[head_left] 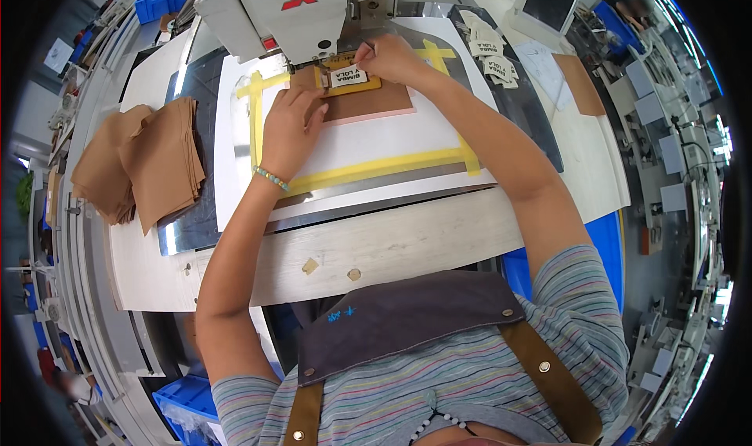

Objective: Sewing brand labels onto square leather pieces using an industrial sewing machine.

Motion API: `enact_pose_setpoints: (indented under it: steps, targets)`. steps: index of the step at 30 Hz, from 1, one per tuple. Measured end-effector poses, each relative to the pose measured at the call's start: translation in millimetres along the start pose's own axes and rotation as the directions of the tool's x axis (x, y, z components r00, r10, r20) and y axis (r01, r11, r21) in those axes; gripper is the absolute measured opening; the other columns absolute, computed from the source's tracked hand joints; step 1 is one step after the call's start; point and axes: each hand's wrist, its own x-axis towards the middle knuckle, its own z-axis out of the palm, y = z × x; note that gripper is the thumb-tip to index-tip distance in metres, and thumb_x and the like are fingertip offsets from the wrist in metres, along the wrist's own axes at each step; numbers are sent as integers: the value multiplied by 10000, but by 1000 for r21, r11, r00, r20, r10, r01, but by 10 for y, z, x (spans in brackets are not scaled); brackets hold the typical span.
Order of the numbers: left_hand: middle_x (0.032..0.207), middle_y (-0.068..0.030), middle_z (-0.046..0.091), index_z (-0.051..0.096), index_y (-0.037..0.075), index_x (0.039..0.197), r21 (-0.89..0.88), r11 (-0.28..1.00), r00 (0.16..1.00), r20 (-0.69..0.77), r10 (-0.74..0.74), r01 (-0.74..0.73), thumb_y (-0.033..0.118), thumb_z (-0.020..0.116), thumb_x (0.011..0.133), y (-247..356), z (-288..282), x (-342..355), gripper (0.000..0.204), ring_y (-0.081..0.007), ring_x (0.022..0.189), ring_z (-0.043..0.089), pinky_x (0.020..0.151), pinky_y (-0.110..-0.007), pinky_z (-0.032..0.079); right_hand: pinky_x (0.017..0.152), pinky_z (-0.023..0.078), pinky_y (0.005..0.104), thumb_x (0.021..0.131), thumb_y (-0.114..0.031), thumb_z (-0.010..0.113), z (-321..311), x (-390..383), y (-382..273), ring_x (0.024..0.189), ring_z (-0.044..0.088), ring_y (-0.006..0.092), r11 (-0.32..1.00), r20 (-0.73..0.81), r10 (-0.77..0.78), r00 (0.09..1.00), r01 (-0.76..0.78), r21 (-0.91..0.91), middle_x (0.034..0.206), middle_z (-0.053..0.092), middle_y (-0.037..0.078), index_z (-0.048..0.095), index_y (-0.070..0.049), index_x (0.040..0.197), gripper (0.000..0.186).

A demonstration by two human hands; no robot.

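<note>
Under the head of a white sewing machine lies a brown panel with a pink lower edge. On it sits a yellow frame around a white label with dark lettering. My left hand lies on the panel's left part, fingers stretched out, fingertips near the frame's left side. My right hand is at the frame's upper right edge, thumb and fingers pinched together; what is between them is hidden. A white sheet with yellow tape strips lies beneath.
Stacked brown pieces lie at the left of the table. Several loose white labels rest on the dark plate at the right. Beyond are a small screen and another brown piece. A blue bin stands below the right edge.
</note>
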Motion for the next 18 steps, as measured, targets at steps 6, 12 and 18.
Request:
enact_pose_setpoints:
  steps: [6, 12, 18]
  targets:
    - [1455, -147, 614, 644, 1, 1361, 161, 958, 971, 57, 231, -237, 183, 721, 960, -124, 104, 92, 446, -382, 1403, 487, 1187, -461, 418, 764, 580, 355, 863, -171, 749, 122, -13, -26, 794, 755, 220, 999, -62, -31, 998, 29, -32, 859, 784, 119, 778, -18, 981, 195]
    - [1530, -129, 566, 622, 7, 1406, 220, 924, 947, 142, 287, -313, 216, 686, 996, -186, 200, 187, 465, -380, 1462, 426, 1230, -456, 371, 816, 592, 426, 828, -176, 726, 123, -69, -29, 849, 749, 346, 995, -127, -90, 988, 82, -62, 883, 773, 148, 796, -59, 919, 164]
    - [1517, -114, 587, 651, 4, 1377, 115, 958, 953, 187, 238, -262, 174, 689, 992, -283, 183, 240, 422, -366, 1466, 429, 1232, -440, 367, 962, 555, 413, 893, -23, 632, -48, -279, 22, 1117, 677, 302, 866, 21, -402, 915, 387, -317, 1186, 750, 94, 787, -44, 1034, 210]
